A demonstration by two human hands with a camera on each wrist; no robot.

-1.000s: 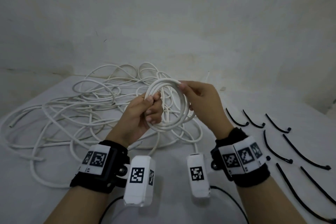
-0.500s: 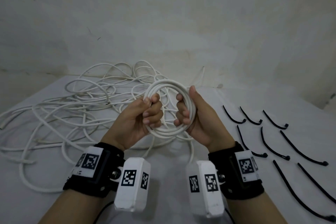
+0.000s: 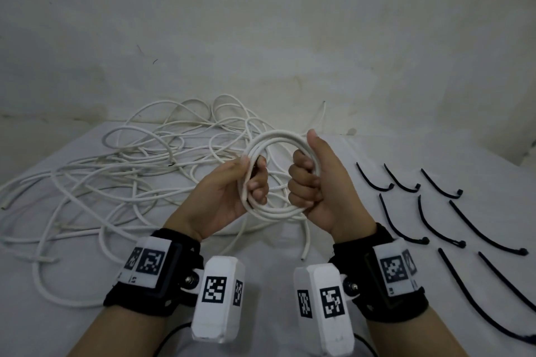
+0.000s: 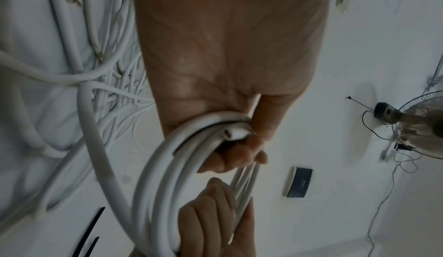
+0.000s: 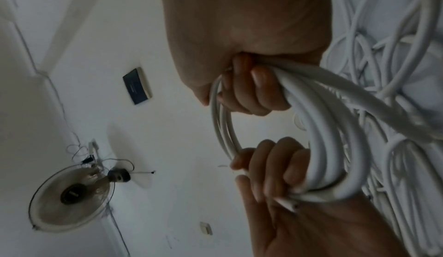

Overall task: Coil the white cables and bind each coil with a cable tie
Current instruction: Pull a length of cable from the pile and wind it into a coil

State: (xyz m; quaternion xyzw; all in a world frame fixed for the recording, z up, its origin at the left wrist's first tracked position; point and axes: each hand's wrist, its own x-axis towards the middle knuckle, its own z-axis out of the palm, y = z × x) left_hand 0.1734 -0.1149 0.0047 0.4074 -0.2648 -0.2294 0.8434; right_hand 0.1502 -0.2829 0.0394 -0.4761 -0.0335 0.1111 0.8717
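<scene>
Gripping springy, light coil (image 3: 272, 177): left hand (image 3: 229, 197) and right hand (image 3: 316, 185) clamp opposite sides; cable looks stiff, will unwind if released.

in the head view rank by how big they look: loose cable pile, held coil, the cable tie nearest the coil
1. Loose cable pile, widest by far.
2. Held coil.
3. Cable tie nearest the coil, a short thin strip.

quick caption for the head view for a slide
Both hands, left and right, grip a white coil above loose cables; black ties lie to the right.
</scene>
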